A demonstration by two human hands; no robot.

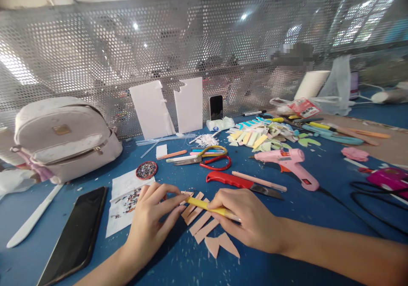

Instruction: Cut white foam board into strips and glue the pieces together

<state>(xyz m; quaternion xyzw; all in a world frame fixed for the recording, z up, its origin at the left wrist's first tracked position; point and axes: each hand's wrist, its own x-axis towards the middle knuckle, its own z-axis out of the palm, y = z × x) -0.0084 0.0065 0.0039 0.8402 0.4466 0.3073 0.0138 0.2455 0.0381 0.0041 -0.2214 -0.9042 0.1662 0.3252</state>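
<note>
In my right hand (244,216) is a slim yellow pen (199,203), gripped along its barrel and slanting up to the left. My left hand (156,216) meets the pen's far end in a pinch of thumb and index finger. A small peach-coloured bit shows at those fingertips, but I cannot make out what it is. Several flat peach strips (204,230) lie fanned on the blue table under the pen. Nearer to me are two pointed peach pieces (228,244). Just beyond my right hand rests a red-handled utility knife (229,179) with a pale pink stick (258,181) alongside.
Scissors (215,159) and a pink glue gun (291,162) lie farther back, near piled foam scraps (259,135). To the left are a phone (75,235), a speckled paper sheet (116,218), a round dish (146,170) and a backpack (66,141). White boards (153,109) lean against the mesh.
</note>
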